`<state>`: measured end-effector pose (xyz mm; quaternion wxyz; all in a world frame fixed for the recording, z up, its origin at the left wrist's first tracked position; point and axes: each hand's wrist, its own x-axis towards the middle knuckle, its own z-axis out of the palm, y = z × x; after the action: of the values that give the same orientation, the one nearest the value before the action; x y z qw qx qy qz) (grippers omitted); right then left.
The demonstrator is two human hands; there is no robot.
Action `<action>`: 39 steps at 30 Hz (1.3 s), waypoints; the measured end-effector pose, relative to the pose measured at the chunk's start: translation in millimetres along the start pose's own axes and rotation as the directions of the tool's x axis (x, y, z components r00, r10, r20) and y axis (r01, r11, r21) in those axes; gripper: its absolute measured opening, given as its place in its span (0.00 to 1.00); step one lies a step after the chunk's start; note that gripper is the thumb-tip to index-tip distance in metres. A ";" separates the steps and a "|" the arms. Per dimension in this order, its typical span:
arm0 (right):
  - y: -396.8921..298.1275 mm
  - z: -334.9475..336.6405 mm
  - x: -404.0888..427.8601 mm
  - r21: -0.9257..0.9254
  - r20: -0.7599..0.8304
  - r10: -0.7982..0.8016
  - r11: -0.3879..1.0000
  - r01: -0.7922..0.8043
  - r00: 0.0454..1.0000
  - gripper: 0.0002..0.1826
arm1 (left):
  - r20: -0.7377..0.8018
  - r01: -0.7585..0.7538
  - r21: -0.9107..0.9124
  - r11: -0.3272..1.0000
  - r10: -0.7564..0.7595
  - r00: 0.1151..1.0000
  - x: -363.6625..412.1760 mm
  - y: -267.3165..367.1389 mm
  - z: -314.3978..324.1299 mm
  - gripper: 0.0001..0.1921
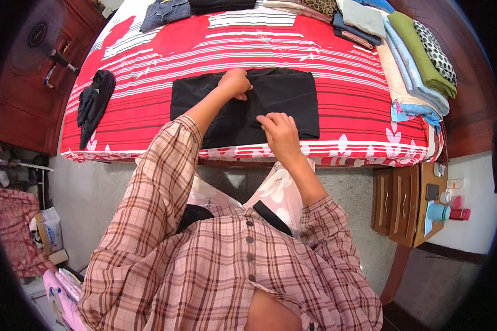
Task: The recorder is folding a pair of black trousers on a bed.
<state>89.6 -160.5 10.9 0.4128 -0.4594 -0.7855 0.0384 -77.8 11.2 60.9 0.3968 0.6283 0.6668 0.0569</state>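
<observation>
A black folded garment (285, 89) lies spread near the front edge of a bed, its outline roughly rectangular. Over its upper middle is my left hand (235, 82), fingers bent down at the dark cloth. My right hand (279, 131) is lower and to the right, over the garment's near part, with thumb and fingertips close together. Whether either hand pinches the cloth cannot be made out against the black. The left forearm crosses the garment's left half and hides some of it.
The bed has a red and white striped sheet (215, 53). Another black garment (96, 107) lies at the left. Folded clothes (362, 18) line the far side, and folded cloths (422, 62) the right. A wooden drawer cabinet (399, 205) stands at the right, with jars (439, 212) on top.
</observation>
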 end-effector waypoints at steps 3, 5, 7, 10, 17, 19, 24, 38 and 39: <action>-9.6 0.5 -1.1 -0.024 0.063 -0.025 0.999 0.027 0.998 0.17 | -0.059 -0.035 0.129 0.991 0.043 0.997 -8.7 2.6 1.0 0.22; -13.2 -3.8 -3.1 -0.059 0.094 -0.045 0.997 0.051 0.995 0.19 | -0.128 -0.089 0.095 0.992 0.101 0.987 -16.7 1.8 4.2 0.22; -15.2 -10.8 -7.8 -0.041 0.087 -0.050 0.998 0.054 0.995 0.19 | -0.138 -0.138 0.061 0.989 0.145 0.980 -22.4 2.4 6.1 0.27; -11.4 -25.9 -18.8 -0.044 0.009 0.010 0.999 -0.010 1.000 0.18 | -0.291 -0.196 0.340 0.920 0.301 0.908 -32.1 4.0 11.4 0.26; 30.1 -55.8 -53.3 -0.299 -0.107 0.255 0.914 -0.276 0.961 0.23 | -0.245 -0.504 0.590 0.631 0.735 0.633 -55.9 -10.1 51.1 0.24; 33.7 -55.7 -60.6 -0.354 -0.019 0.379 0.863 -0.360 0.925 0.28 | -0.179 -0.557 0.619 0.553 0.790 0.586 -59.0 -20.8 74.3 0.29; 36.0 -62.6 -52.9 -0.428 0.065 0.489 0.801 -0.419 0.870 0.26 | -0.198 -0.554 0.638 0.535 0.809 0.554 -59.7 -38.2 97.9 0.34; 167.2 -42.0 51.7 -0.154 -0.029 0.268 0.951 -0.269 0.963 0.17 | 0.001 -0.748 0.556 0.364 0.899 0.438 -89.6 15.2 160.8 0.32; 175.7 -42.6 59.8 -0.115 -0.007 0.275 0.955 -0.274 0.961 0.17 | -0.010 -0.741 0.578 0.343 0.910 0.414 -90.6 16.3 164.0 0.32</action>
<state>225.8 -27.9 -1.7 0.3728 -0.5867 -0.7169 0.0521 24.2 -134.8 0.4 0.0183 0.9376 0.2926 0.1870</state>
